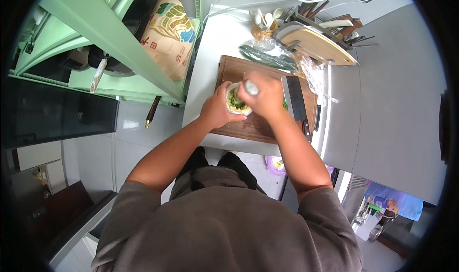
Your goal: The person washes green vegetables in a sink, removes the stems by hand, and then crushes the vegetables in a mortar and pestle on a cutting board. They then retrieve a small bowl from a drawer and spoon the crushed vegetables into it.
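My left hand [217,107] is wrapped around the side of a white mortar [242,112] on the wooden cutting board [251,128]. Inside the mortar lies a mash of yellow and green bits [233,101]. In the fist of my right hand [267,94] is a pale pestle [251,87], its upper end showing above the fingers and its lower end down in the mortar. That hand looks slightly blurred. Right of it, a cleaver [297,96] with a black handle lies flat on the board. Some chopped greens [285,104] show at its blade, partly hidden by my right hand.
Beyond the board lie a cucumber in plastic wrap [267,57] and a crumpled plastic bag [313,74]. A basket of spoons [264,30] and a rack with knives and a light chopping board [315,44] stand at the back. To the left is a green shelf [114,39] bearing a printed sack [168,39].
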`<state>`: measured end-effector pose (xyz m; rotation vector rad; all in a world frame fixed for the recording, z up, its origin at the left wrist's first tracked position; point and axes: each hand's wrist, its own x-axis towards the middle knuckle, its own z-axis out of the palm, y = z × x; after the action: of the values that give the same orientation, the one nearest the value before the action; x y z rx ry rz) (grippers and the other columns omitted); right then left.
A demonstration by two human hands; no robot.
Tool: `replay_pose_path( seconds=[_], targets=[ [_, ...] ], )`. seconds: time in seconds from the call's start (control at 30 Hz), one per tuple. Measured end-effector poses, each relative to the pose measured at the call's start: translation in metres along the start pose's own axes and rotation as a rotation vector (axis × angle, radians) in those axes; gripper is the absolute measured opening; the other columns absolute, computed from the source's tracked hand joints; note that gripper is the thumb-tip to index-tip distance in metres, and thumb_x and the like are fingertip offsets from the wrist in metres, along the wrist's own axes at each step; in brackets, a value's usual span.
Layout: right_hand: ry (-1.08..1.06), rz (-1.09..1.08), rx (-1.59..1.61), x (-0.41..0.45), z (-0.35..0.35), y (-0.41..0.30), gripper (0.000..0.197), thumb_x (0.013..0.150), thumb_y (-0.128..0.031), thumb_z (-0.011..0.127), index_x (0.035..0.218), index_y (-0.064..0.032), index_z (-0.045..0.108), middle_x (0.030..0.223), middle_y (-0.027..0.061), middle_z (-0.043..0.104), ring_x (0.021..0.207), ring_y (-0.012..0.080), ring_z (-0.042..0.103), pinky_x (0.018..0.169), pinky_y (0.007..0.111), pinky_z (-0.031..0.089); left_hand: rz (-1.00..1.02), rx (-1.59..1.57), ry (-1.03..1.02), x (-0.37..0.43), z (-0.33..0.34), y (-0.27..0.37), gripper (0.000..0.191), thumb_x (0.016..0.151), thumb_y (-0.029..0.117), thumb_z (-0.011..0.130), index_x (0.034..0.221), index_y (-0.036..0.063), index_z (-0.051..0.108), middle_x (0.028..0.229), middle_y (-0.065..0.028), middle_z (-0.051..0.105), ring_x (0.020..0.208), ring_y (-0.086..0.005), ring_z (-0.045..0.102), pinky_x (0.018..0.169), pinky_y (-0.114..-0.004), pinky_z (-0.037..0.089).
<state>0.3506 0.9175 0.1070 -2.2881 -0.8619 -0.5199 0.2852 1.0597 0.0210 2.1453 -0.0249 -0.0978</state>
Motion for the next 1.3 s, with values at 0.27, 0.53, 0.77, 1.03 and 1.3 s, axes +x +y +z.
replay_pose_path(
  seconds=[0.27,0.53,0.77,1.03,1.3],
  targets=[
    [-0.169,-0.165,-0.072,-0.014,0.022,0.004,0.017,0.069,-0.027,0.069,0.075,-0.0147,0.059,0.063,0.0034,0.059,0.056,0.0238,0.061,0.047,0.037,0.047,-0.024,0.029,-0.018,-0.002,0.001,0.000,0.111,0.053,0.046,0.087,0.136,0.0008,0.028,0.128,-0.0213,0.050,0.110,-0.0376,0.055,0.092,-0.043,0.046],
    [-0.100,-0.137,-0.053,-0.017,0.024,0.010,0.017,0.069,-0.027,0.069,0.075,-0.0148,0.059,0.062,0.0040,0.058,0.055,0.0243,0.060,0.048,0.037,0.047,-0.032,0.035,-0.018,-0.001,-0.001,0.005,0.108,0.054,0.043,0.087,0.137,0.0031,0.029,0.128,-0.0206,0.051,0.111,-0.0376,0.055,0.093,-0.043,0.045],
    [-0.092,-0.080,-0.051,-0.027,0.037,0.020,0.013,0.070,-0.023,0.070,0.074,-0.0140,0.061,0.059,0.0062,0.059,0.052,0.0248,0.059,0.048,0.036,0.047,0.014,0.054,-0.011,0.008,0.000,0.004,0.109,0.055,0.041,0.088,0.137,0.0030,0.027,0.132,-0.0205,0.047,0.112,-0.0366,0.054,0.092,-0.042,0.046],
    [-0.164,-0.011,-0.079,-0.026,0.031,0.010,0.015,0.071,-0.024,0.070,0.077,-0.0129,0.063,0.066,0.0082,0.063,0.060,0.0266,0.062,0.055,0.039,0.050,-0.051,0.042,-0.075,0.002,-0.003,0.009,0.110,0.054,0.042,0.088,0.138,0.0042,0.027,0.133,-0.0187,0.047,0.115,-0.0352,0.053,0.094,-0.041,0.045],
    [0.199,0.280,0.215,0.007,-0.047,0.003,0.014,0.073,-0.013,0.071,0.077,-0.0062,0.060,0.065,0.0098,0.062,0.056,0.0217,0.063,0.055,0.030,0.050,-0.036,0.006,0.000,0.001,0.000,0.007,0.110,0.054,0.042,0.088,0.138,0.0034,0.028,0.129,-0.0192,0.050,0.114,-0.0343,0.054,0.095,-0.042,0.044]
  ],
)
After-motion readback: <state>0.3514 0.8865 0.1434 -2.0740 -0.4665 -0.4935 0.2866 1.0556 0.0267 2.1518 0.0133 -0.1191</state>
